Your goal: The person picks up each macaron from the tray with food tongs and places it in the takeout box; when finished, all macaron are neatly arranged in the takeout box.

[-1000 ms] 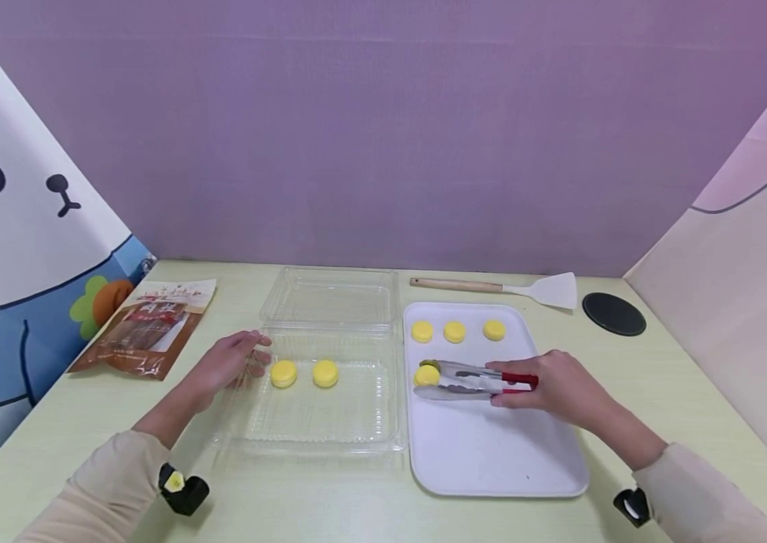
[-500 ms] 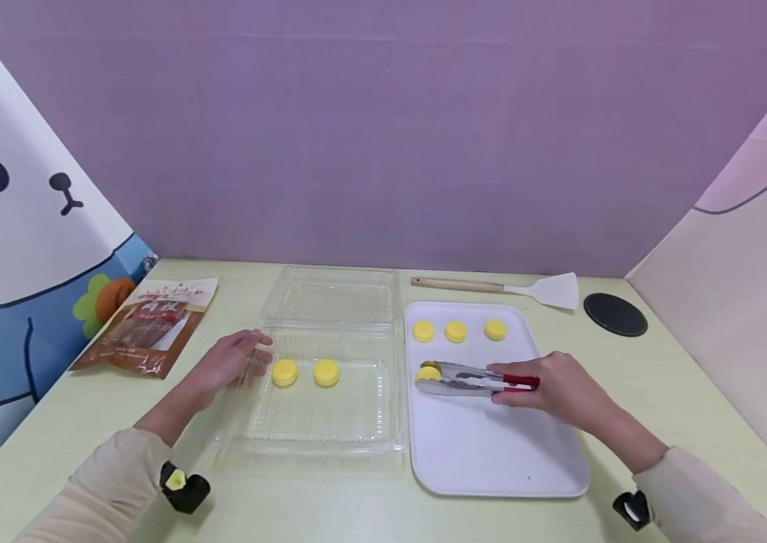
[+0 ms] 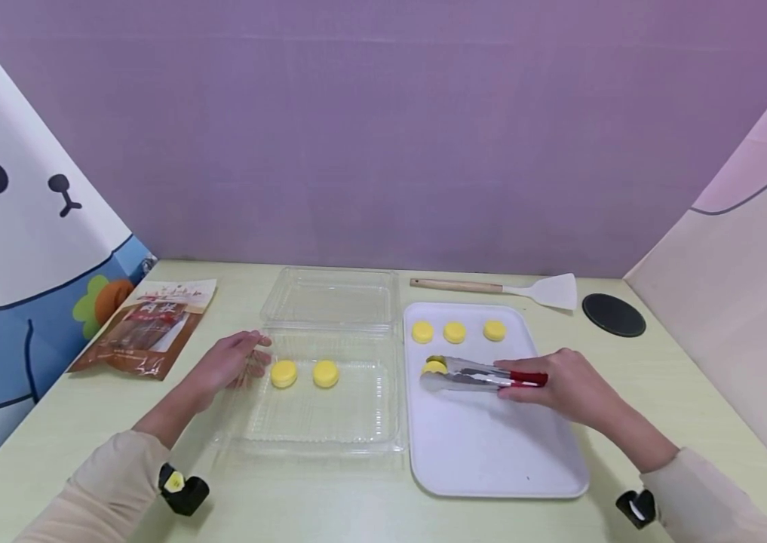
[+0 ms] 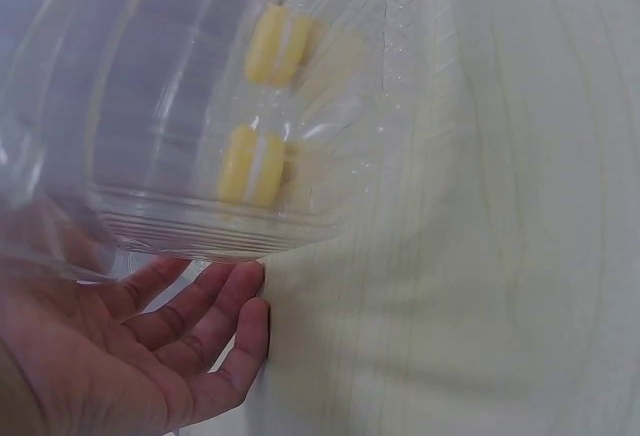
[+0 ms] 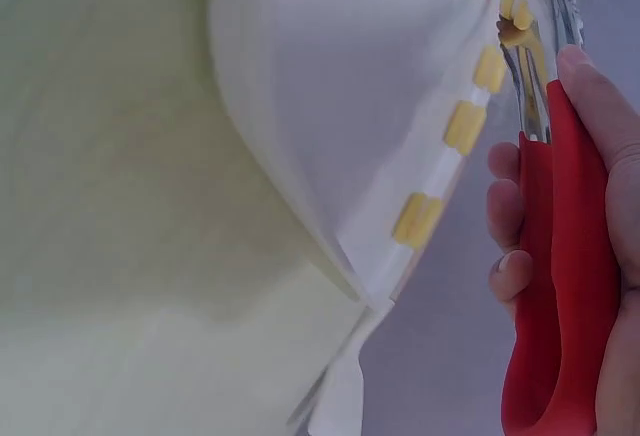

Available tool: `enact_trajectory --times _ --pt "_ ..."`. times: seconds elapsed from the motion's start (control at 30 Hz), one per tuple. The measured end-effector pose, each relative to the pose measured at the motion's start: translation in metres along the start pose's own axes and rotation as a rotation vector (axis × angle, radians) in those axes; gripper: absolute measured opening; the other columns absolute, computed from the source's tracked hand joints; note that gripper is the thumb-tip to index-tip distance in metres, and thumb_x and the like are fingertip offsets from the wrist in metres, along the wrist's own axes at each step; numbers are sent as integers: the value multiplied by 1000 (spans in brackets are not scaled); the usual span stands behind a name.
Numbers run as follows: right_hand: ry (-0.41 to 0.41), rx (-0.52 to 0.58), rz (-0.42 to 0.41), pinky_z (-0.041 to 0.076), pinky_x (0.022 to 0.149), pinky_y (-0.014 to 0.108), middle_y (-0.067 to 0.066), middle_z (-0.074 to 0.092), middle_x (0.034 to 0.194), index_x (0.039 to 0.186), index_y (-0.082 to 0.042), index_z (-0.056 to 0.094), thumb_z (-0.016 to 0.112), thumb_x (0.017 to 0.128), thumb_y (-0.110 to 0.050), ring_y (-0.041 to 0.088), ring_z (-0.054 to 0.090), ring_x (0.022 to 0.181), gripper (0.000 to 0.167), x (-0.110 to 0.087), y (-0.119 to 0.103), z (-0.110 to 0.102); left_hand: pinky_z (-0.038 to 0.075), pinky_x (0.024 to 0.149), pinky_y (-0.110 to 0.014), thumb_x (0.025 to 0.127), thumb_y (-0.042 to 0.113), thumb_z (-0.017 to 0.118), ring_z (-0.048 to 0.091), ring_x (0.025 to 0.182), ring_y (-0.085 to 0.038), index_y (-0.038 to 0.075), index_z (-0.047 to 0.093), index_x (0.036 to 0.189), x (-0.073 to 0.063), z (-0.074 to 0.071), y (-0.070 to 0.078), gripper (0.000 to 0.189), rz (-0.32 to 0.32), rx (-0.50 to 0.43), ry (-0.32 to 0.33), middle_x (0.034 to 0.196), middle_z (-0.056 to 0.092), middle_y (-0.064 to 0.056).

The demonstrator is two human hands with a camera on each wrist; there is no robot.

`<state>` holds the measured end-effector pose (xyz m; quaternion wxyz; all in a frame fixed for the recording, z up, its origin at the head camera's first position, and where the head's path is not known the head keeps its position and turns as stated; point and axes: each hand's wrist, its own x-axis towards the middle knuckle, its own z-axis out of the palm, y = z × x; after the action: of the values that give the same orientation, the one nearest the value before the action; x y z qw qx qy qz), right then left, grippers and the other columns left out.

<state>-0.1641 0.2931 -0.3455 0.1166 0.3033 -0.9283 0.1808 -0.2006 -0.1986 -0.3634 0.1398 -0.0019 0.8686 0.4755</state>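
My right hand (image 3: 580, 386) grips the red handles of metal tongs (image 3: 524, 377) over the white tray (image 3: 492, 452). Between the tong tips sits a yellow macaron (image 3: 434, 367), partly covered by the metal arms. Three other macarons (image 3: 454, 332) lie in a row along the tray's far end. My left hand (image 3: 227, 366) is at the left side of a clear plastic container (image 3: 329, 418), its fingers (image 4: 215, 321) loosely bent at the outer wall in the left wrist view. The thumb shows blurred through the plastic. Two macarons (image 3: 325, 373) lie side by side inside the container.
The container's clear lid (image 3: 329, 298) lies folded back behind its base. A turner (image 3: 553, 291) with a wooden handle is behind the tray, and a black round disc (image 3: 614, 314) lies to its right. At the left stands a brown food pouch (image 3: 145, 328). A purple wall closes the back.
The tongs have shifted slightly right and away from me, and the macaron between their tips has moved with them. My left hand has stayed at the container's side.
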Motion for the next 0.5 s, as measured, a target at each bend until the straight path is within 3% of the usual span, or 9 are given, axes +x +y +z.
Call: enact_trajectory --times 0.27,0.5 --pt "37 -20 -57 34 47 19 -11 76 79 108 -15 82 93 71 -24 -9 39 50 40 13 -2 -26 49 73 -34 113 39 23 68 105 -31 -4 47 143 1 -1 -2 58 2 -1 -3 132 63 -25" --pt "42 -78 -128 29 45 19 -5 78 84 110 -15 81 91 74 -26 -12 30 45 38 30 -12 -49 50 73 -35 113 39 23 68 106 -32 -5 47 143 2 -1 -2 58 4 -8 -8 132 63 -25"
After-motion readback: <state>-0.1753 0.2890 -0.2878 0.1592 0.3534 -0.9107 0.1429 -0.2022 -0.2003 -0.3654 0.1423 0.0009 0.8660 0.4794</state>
